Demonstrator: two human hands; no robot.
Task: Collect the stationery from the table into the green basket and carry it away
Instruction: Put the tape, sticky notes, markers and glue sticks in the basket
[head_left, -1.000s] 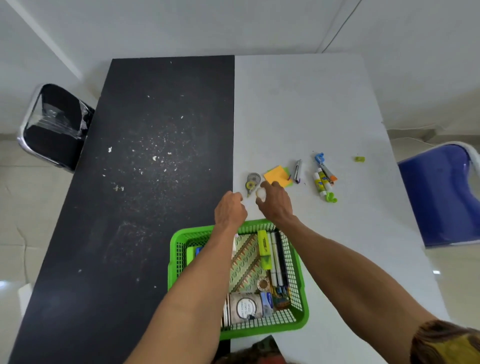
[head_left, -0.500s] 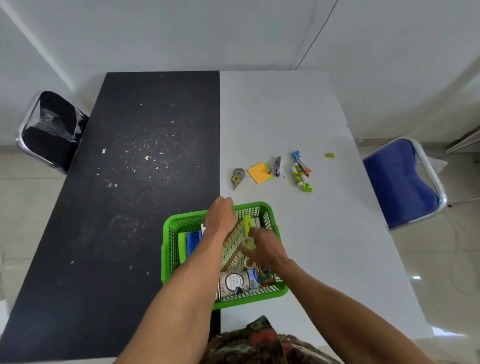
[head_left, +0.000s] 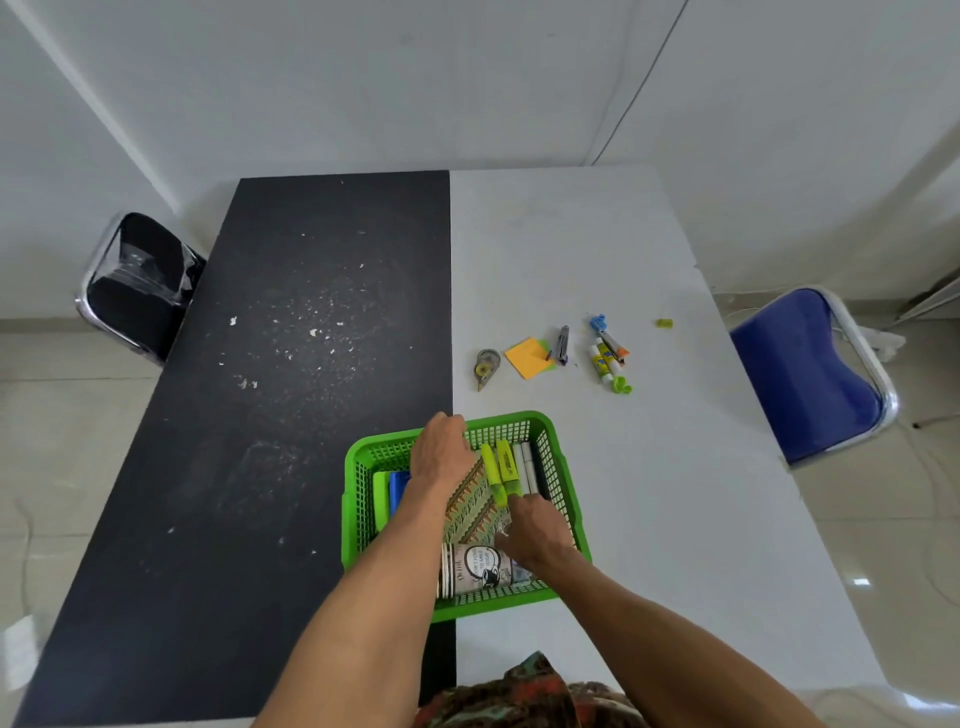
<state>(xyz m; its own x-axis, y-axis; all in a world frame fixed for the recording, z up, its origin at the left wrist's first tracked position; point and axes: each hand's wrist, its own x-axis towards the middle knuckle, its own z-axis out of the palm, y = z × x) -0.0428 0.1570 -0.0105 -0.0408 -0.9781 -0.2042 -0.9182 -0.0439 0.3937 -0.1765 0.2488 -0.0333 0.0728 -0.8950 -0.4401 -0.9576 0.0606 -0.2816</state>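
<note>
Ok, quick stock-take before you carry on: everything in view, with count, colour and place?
green plastic mesh basket: 1, near table edge, over the seam.
yellow-green highlighter pens: 2, in basket.
grey marker pens: 2, in basket, right of highlighters.
patterned notebook: 1, brown-green, basket middle.
grey correction-tape dispenser: 1, white half, beyond basket.
orange sticky-note pad: 1, right of dispenser.
glue sticks and pens: several, mixed colours, further right.
small green cap: 1, far right.
two-tone table: 1, black left, white right.
black chair: 1, left.
blue chair: 1, right.
left hand: at basket's far rim.
right hand: inside basket.
</note>
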